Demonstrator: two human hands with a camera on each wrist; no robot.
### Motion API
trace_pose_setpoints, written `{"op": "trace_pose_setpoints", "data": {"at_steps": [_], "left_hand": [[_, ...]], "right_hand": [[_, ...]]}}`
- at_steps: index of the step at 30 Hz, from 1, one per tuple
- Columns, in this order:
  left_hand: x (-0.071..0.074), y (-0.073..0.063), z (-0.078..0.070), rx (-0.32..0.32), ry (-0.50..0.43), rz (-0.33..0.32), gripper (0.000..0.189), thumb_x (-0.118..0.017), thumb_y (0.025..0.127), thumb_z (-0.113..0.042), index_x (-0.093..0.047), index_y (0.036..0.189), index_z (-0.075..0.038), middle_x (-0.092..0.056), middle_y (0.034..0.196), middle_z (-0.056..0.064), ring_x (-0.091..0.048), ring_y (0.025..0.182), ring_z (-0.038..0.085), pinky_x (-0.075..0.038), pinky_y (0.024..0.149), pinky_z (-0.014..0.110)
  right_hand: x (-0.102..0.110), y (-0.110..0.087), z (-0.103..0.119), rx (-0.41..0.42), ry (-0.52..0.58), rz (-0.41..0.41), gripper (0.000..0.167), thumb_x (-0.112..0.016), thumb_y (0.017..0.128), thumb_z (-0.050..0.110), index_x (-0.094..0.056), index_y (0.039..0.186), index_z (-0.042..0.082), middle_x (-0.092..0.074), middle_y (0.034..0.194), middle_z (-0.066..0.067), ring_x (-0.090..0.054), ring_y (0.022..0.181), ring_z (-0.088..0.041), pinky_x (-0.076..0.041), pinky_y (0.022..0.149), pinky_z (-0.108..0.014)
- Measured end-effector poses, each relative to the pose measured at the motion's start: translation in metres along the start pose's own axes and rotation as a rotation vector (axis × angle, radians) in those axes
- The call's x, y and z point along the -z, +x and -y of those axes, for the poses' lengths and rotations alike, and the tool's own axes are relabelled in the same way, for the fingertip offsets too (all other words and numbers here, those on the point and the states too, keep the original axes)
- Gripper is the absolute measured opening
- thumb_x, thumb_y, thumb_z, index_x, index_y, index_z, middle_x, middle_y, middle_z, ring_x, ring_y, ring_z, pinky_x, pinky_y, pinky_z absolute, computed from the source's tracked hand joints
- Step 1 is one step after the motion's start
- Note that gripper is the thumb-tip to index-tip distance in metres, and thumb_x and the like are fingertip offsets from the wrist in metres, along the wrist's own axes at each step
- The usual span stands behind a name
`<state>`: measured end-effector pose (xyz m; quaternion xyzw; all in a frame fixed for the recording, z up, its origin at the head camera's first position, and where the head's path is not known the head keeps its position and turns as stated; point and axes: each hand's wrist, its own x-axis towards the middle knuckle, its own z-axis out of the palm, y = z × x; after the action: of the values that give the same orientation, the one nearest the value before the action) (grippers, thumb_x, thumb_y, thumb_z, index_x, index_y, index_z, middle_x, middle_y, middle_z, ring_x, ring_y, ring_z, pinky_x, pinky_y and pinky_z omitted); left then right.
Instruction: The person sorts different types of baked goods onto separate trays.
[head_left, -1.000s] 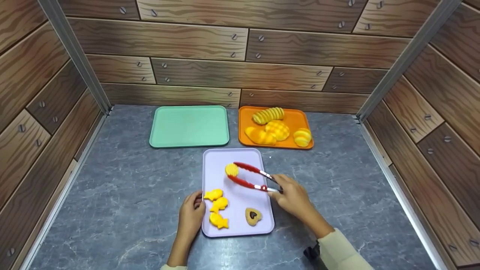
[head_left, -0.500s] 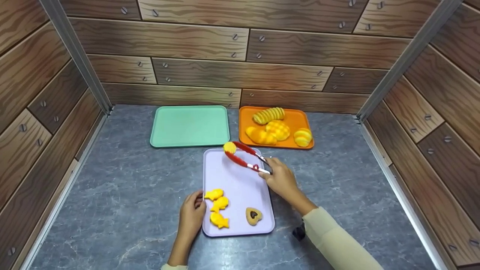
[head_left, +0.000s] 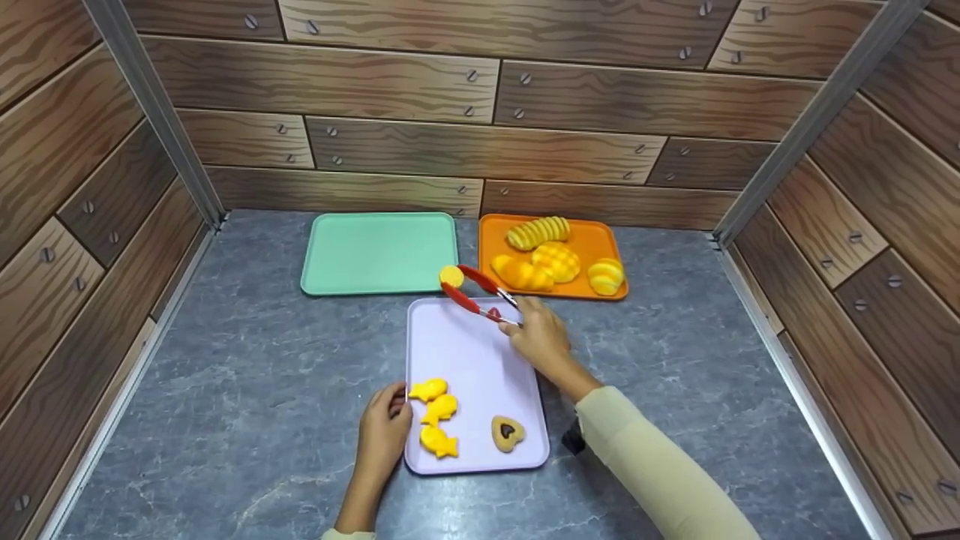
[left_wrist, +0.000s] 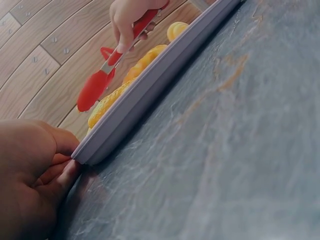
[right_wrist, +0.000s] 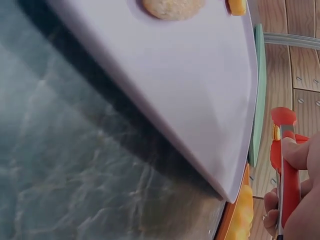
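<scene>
My right hand point(head_left: 541, 336) grips a pair of red-tipped tongs point(head_left: 460, 298), which pinch a round yellow ridged piece point(head_left: 451, 277). The piece hangs in the air by the right front corner of the green tray point(head_left: 379, 251). In the right wrist view the thumb lies along the red handle of the tongs point(right_wrist: 290, 197). My left hand point(head_left: 384, 427) pinches the left edge of the lavender tray point(head_left: 480, 352), as the left wrist view shows. On that tray lie 3 yellow fish-shaped pieces point(head_left: 439, 409) and a heart-shaped cookie point(head_left: 508, 433) with a dark centre.
Behind the lavender tray and to its right stands an orange tray point(head_left: 581, 219) with several bread-like pieces, a croissant-like one point(head_left: 523, 273) among them. Wood-patterned walls point(head_left: 390, 146) enclose the grey marbled table point(head_left: 225, 420) at the back and both sides.
My right hand has carried the tongs and the yellow piece away from me and slightly left, from over the lavender tray to the green tray's corner. The left hand has stayed put.
</scene>
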<state>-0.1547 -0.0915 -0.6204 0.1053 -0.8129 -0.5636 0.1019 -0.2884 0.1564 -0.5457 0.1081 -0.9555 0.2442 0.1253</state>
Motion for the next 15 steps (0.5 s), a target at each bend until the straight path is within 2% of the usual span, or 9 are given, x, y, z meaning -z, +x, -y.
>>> {"op": "trace_pose_setpoints", "data": {"at_steps": [6, 10, 15], "left_hand": [[0.001, 0.001, 0.001, -0.005, 0.009, -0.003, 0.034, -0.061, 0.093, -0.001, -0.064, 0.127, 0.004, -0.066, 0.116, 0.017, -0.067, 0.103, 0.026, -0.058, 0.092, 0.038], [0.002, 0.001, 0.000, -0.009, 0.000, -0.004, 0.034, -0.062, 0.093, 0.000, -0.064, 0.126, 0.004, -0.066, 0.116, 0.018, -0.067, 0.103, 0.027, -0.058, 0.093, 0.039], [0.001, 0.000, 0.000, -0.015, -0.003, 0.001, 0.034, -0.062, 0.094, -0.001, -0.064, 0.127, 0.004, -0.066, 0.117, 0.018, -0.067, 0.103, 0.027, -0.058, 0.093, 0.039]], "right_hand": [[-0.012, 0.012, 0.011, 0.001, -0.017, 0.018, 0.057, -0.075, 0.090, 0.029, -0.059, 0.139, 0.005, -0.064, 0.129, -0.015, -0.061, 0.117, -0.036, -0.050, 0.099, -0.055], [-0.022, 0.018, 0.018, 0.011, -0.039, 0.002, 0.054, -0.076, 0.088, 0.029, -0.062, 0.133, 0.004, -0.065, 0.126, -0.016, -0.063, 0.112, -0.038, -0.052, 0.094, -0.055], [-0.030, 0.023, 0.023, -0.019, -0.076, -0.007, 0.050, -0.077, 0.087, 0.029, -0.065, 0.127, 0.002, -0.067, 0.121, -0.015, -0.064, 0.107, -0.039, -0.053, 0.091, -0.054]]}}
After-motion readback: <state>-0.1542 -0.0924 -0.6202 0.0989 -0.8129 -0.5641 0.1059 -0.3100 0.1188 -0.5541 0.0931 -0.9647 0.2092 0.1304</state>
